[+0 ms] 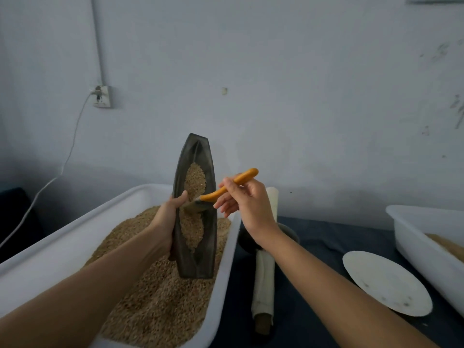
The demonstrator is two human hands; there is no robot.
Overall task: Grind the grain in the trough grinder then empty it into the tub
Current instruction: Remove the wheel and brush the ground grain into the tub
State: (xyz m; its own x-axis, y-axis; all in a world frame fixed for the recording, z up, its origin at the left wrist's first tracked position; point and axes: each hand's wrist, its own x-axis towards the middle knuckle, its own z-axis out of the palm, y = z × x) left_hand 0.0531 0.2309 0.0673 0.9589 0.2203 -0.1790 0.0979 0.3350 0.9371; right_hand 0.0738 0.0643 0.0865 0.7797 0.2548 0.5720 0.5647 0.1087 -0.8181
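On the left, the big white tub (62,237) is full of grain (155,292), & the left hand (167,217) has its grip wrapped round the side of the dark trough grinder (194,262), tipped up on end over the tub w/ its low end in the pile. It looks heavy, hard & smooth, so I think it's best held mid-body w/ the low end resting. The right hand (244,199) pinches a brush (228,185) w/ an orange handle, its bristles in the trough on the grain stuck there; that grain is loose & light.
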